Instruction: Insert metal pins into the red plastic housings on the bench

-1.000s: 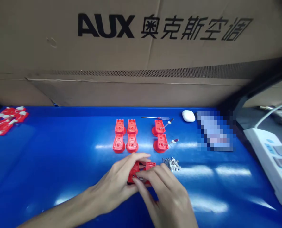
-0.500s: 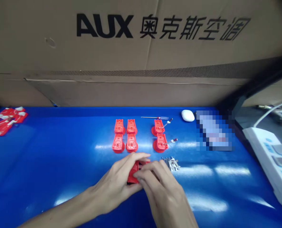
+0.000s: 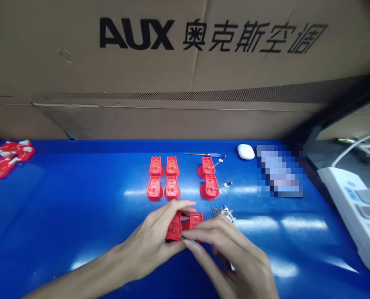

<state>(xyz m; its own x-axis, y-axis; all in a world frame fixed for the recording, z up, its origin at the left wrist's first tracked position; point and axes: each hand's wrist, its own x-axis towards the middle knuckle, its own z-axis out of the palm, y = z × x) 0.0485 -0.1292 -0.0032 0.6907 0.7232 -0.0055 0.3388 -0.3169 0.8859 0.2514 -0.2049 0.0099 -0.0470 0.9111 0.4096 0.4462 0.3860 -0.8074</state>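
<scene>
Evidently, the step in hand is fitting a small part into a red plastic housing (image 3: pixel 173 231) at the near middle of the blue table (image 3: pixel 88 199). The left hand (image 3: pixel 153 230) is clasped around it, fingers arched over the far side and thumb along the near side. Just right of it is a second housing (image 3: pixel 196 218), partly covered by the right hand (image 3: pixel 237 251). That hand's thumb and forefinger pinch a thin piece (image 3: pixel 188 239) at the first housing's near edge; it is too small and shaded to tell what it is. The hands work close together. As I judge it, the next move calls for a steady left grip and a fine pinch, so the piece can be lined up without slipping. Loose metal pieces (image 3: pixel 216 211) lie just beyond the right fingers, and a screwdriver (image 3: pixel 203 155) farther back.
</scene>
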